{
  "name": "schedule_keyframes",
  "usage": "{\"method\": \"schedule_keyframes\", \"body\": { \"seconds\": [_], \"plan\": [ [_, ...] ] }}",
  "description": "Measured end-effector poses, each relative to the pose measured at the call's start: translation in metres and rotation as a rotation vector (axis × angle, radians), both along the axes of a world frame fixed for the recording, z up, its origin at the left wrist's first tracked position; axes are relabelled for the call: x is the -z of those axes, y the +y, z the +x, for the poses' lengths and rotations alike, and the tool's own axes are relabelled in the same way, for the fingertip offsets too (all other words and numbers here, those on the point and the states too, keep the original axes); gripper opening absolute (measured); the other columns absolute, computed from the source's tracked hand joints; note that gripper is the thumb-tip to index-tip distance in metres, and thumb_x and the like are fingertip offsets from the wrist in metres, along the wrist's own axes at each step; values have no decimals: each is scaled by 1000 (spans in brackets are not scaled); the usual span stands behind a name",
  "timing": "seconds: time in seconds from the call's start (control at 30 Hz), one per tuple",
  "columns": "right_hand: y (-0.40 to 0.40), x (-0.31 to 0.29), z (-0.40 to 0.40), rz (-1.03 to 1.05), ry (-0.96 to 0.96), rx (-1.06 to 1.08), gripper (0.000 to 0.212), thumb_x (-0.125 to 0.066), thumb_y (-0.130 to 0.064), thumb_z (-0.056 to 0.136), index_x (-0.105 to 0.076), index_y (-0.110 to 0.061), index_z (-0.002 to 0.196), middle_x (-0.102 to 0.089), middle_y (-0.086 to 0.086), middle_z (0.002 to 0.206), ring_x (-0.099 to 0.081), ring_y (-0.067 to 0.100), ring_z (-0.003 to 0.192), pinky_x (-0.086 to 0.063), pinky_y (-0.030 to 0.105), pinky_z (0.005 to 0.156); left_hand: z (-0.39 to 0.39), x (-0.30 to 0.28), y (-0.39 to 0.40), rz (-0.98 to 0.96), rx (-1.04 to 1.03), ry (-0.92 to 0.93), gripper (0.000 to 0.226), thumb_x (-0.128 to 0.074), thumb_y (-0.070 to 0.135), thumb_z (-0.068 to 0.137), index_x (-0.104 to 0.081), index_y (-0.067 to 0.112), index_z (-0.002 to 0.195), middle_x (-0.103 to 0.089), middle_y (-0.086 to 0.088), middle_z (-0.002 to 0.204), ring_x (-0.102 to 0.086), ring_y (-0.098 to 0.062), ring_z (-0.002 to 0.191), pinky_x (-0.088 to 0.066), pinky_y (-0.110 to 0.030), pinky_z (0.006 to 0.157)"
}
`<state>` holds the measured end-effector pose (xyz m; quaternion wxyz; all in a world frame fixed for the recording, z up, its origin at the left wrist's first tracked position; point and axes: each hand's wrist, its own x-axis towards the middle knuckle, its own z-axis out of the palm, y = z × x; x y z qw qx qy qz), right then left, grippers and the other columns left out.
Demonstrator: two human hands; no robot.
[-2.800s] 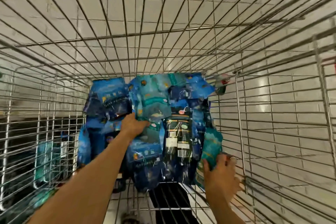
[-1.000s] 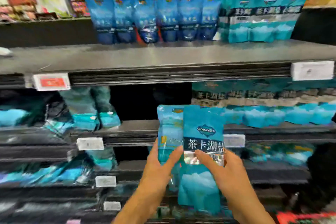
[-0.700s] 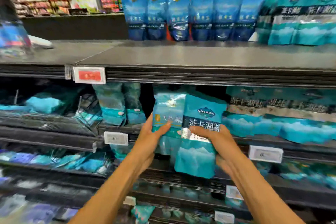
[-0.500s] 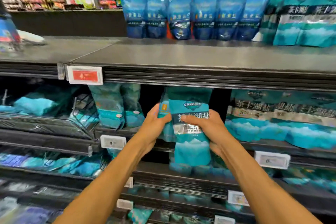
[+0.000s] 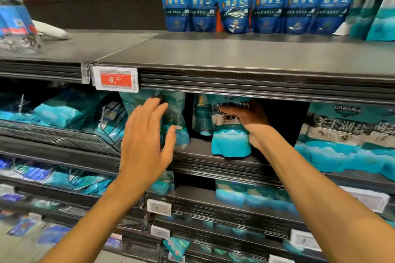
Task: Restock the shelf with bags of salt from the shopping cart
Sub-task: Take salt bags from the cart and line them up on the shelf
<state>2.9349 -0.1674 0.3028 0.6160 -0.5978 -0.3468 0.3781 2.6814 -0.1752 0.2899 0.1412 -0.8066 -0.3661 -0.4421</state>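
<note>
A teal bag of salt [image 5: 230, 143] stands upright on the second shelf [image 5: 205, 156], in a dark gap between other teal bags. My right hand [image 5: 245, 119] grips it across its front and right side. Just behind and left of it stands a second teal bag [image 5: 201, 117], which neither hand touches. My left hand [image 5: 147, 136] hovers with fingers spread in front of two teal bags [image 5: 177, 113] to the left, holding nothing. The shopping cart is out of view.
The top shelf [image 5: 235, 53] carries a row of dark blue bags [image 5: 235, 0] at the back. A red price tag [image 5: 115, 79] hangs on its front edge. A block of teal bags [image 5: 350, 141] fills the second shelf on the right. Lower shelves hold more bags.
Both hands carried two teal bags up under the top shelf and set them down. My left hand has let go and pulled back, fingers spread. My right hand still holds the front bag.
</note>
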Motion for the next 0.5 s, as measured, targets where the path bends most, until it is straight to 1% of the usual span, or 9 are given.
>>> {"method": "schedule_keyframes", "body": {
  "seconds": [0.07,0.13,0.17,0.23,0.3,0.33,0.4,0.43,0.5],
  "plan": [
    [11,1,-7,18,-15,4,59,-94,-28,57,-70,-14,109,-74,8,110,-72,29,96,-58,51,86,-12,-6,16,99,-104,179,58,-45,36,98,-39,-5,138,-44,-22,136,-40,-37,129,-31,-48,113],
    [18,3,-13,28,-47,-1,58,-94,-32,56,-71,-15,107,-74,6,107,-72,26,93,-59,50,85,-15,-15,29,134,-192,295,57,-39,44,99,-40,-4,130,-47,-21,120,-46,-40,109,-36,-50,101],
    [21,4,-15,26,-72,-8,56,-93,-34,55,-71,-17,104,-75,4,106,-72,24,92,-59,49,85,-15,-21,34,151,-224,328,52,-36,47,99,-44,0,120,-49,-19,106,-49,-39,94,-39,-49,90],
    [25,6,-18,26,-125,-31,46,-92,-37,56,-71,-24,94,-75,-2,102,-72,20,92,-59,47,87,-10,-33,42,154,-265,410,45,-34,51,99,-45,7,97,-51,-16,80,-50,-34,67,-39,-43,67],
    [28,8,-20,36,-156,-73,37,-92,-33,59,-71,-28,88,-76,-6,99,-72,19,93,-57,47,90,-3,-46,47,79,-280,488,51,-33,55,97,-47,9,80,-54,-16,65,-50,-30,53,-39,-34,55],
    [29,9,-21,38,-164,-93,35,-92,-30,61,-72,-27,89,-76,-6,99,-72,19,94,-57,48,91,0,-52,52,37,-281,523,57,-30,57,97,-50,9,75,-56,-17,63,-51,-29,51,-39,-31,53],
    [29,8,-22,32,-187,-139,36,-90,-26,64,-73,-24,96,-77,-4,101,-73,20,95,-56,48,92,4,-59,60,-32,-287,596,63,-28,59,98,-57,8,76,-60,-15,62,-56,-27,51,-40,-28,53],
    [29,6,-21,19,-198,-173,35,-88,-25,67,-73,-23,98,-76,-2,102,-72,21,96,-56,48,93,7,-62,62,-58,-290,619,61,-30,57,100,-56,9,74,-55,-10,55,-53,-24,46,-41,-27,51],
    [28,2,-17,-17,-204,-272,25,-85,-23,72,-72,-24,94,-77,-1,99,-72,24,97,-56,46,93,13,-65,70,-170,-269,611,53,-32,53,102,-44,18,64,-38,1,45,-38,-15,39,-41,-31,53]
  ]
}}
